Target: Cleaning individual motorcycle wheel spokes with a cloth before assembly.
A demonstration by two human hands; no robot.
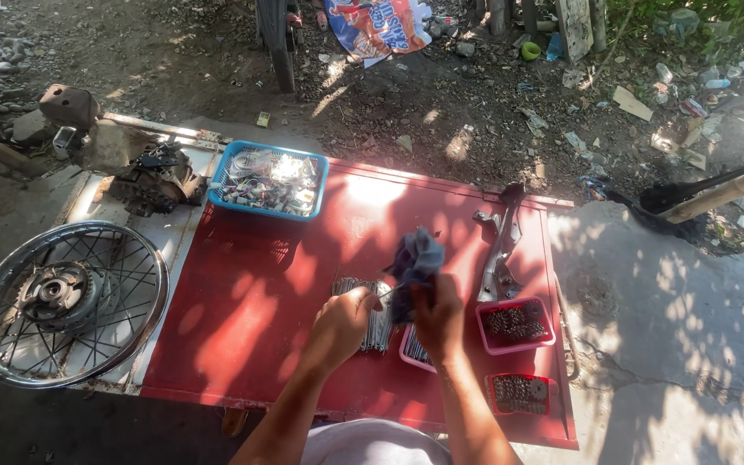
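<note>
My left hand (344, 325) pinches the end of a thin metal spoke (381, 295) over a red metal sheet (260, 293) laid on the ground. My right hand (437, 314) grips a blue-grey rag (415, 263) wrapped around the spoke's other end. Below the hands lies a bundle of several loose spokes (374, 323). A pink tray (412, 349) with more spokes sits partly hidden under my right wrist.
A spoked motorcycle wheel (66, 301) lies at the left. A blue basket (269, 181) of small metal parts sits at the sheet's far edge, an engine part (157, 179) beside it. Two small pink and red trays (517, 325) of nipples and a metal bracket (499, 250) lie right.
</note>
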